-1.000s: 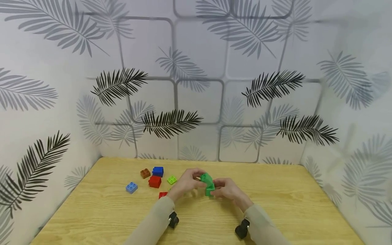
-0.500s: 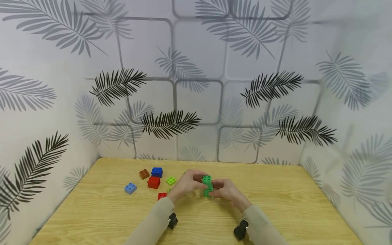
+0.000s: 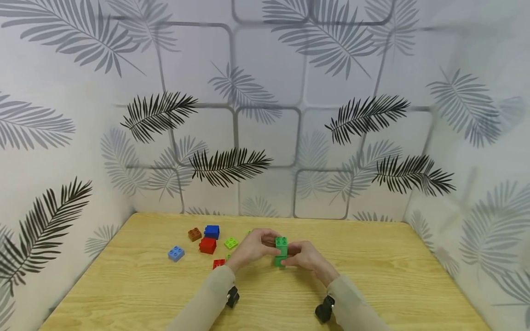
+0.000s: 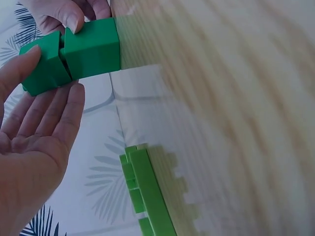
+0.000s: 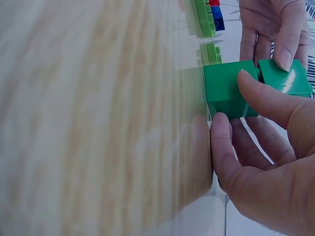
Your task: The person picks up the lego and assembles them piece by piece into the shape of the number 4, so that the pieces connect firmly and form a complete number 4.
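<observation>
Two green toy building bricks are stacked at mid table in the head view. My left hand (image 3: 256, 248) pinches the upper green brick (image 3: 281, 247), its thumb on the near face and fingers behind. The lower green brick (image 5: 224, 88) is between the thumb and fingers of my right hand (image 3: 308, 257), close over the wooden table. Both wrist views show a narrow gap between the two bricks, the upper one sitting slightly tilted on the lower. Studs show on top of the upper brick. My fingers hide parts of both bricks.
Left of my hands on the wooden table (image 3: 372, 266) lie a light blue brick (image 3: 176, 253), a brown brick (image 3: 194, 234), a dark blue brick (image 3: 212, 231), a red brick (image 3: 208, 245), a lime green brick (image 3: 231, 242) and a smaller red piece (image 3: 218, 264). A patterned wall stands behind.
The upper green brick was tilted and turned over the lower one; it now stands nearly upright and lined up with it. Both hands keep their hold and have barely moved.
</observation>
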Action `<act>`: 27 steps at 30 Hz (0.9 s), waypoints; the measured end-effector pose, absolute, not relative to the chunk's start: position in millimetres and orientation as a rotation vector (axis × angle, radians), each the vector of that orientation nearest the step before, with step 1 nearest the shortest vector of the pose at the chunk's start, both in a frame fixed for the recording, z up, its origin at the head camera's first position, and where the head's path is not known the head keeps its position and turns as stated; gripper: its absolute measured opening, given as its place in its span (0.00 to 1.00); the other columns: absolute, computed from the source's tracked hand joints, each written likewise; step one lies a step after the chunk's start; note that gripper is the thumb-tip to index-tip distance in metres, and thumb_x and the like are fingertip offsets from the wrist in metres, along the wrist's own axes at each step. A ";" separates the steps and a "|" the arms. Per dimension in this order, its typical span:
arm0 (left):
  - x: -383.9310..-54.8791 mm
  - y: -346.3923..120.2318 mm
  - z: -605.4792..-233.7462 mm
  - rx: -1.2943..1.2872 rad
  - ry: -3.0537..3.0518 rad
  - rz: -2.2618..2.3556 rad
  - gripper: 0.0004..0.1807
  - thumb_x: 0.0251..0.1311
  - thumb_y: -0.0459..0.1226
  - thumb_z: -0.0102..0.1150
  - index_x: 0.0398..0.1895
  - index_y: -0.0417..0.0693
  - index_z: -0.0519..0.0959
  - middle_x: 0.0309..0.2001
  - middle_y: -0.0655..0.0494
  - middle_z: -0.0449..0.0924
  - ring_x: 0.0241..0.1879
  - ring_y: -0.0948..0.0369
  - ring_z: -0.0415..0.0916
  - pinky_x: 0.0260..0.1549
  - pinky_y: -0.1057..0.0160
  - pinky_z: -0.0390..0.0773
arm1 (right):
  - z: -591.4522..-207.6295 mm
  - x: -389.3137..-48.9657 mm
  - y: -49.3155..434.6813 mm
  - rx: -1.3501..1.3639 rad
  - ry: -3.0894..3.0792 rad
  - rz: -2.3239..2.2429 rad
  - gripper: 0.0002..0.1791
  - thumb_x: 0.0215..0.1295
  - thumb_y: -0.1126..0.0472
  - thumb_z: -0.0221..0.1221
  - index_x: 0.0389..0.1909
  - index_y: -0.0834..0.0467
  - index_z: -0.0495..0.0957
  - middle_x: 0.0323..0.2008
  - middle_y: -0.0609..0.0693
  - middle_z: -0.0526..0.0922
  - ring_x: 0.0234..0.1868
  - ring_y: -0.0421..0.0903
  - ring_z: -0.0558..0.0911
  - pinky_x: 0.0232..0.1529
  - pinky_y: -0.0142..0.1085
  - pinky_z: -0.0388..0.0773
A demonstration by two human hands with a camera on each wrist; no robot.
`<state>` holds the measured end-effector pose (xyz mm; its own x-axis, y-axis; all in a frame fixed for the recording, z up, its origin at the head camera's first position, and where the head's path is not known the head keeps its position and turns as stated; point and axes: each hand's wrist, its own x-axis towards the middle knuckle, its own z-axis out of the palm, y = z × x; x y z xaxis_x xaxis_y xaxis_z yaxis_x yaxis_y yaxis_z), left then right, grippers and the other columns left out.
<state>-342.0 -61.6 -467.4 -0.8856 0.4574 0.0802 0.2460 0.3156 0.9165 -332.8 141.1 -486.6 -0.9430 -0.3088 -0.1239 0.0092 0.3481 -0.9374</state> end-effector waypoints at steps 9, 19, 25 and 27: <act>-348.1 -63.5 -466.6 0.717 2.436 1.548 0.17 0.54 0.34 0.72 0.48 0.53 0.83 0.44 0.58 0.86 0.45 0.62 0.82 0.47 0.59 0.81 | -484.5 -333.0 140.9 -0.251 2.376 -1.595 0.23 0.54 0.65 0.71 0.52 0.63 0.82 0.44 0.52 0.87 0.45 0.44 0.83 0.51 0.40 0.80; -343.9 -60.7 -463.4 0.718 2.496 1.462 0.17 0.54 0.34 0.71 0.48 0.55 0.83 0.43 0.62 0.85 0.45 0.64 0.81 0.49 0.58 0.80 | -484.9 -330.6 144.8 -0.294 2.376 -1.602 0.23 0.56 0.62 0.70 0.54 0.62 0.81 0.48 0.52 0.85 0.50 0.46 0.82 0.53 0.43 0.79; -343.7 -62.2 -463.3 0.711 2.492 1.452 0.16 0.55 0.35 0.71 0.48 0.54 0.83 0.44 0.61 0.85 0.45 0.64 0.81 0.50 0.58 0.80 | -484.0 -327.5 145.6 -0.311 2.289 -1.747 0.25 0.58 0.60 0.69 0.56 0.62 0.78 0.52 0.55 0.83 0.52 0.47 0.81 0.50 0.39 0.81; -343.6 -62.9 -464.3 0.716 2.506 1.432 0.17 0.55 0.35 0.71 0.49 0.54 0.82 0.44 0.61 0.85 0.46 0.64 0.81 0.50 0.58 0.80 | -484.5 -326.6 145.1 -0.321 2.237 -1.817 0.25 0.59 0.62 0.69 0.57 0.64 0.77 0.53 0.57 0.82 0.51 0.47 0.81 0.48 0.38 0.81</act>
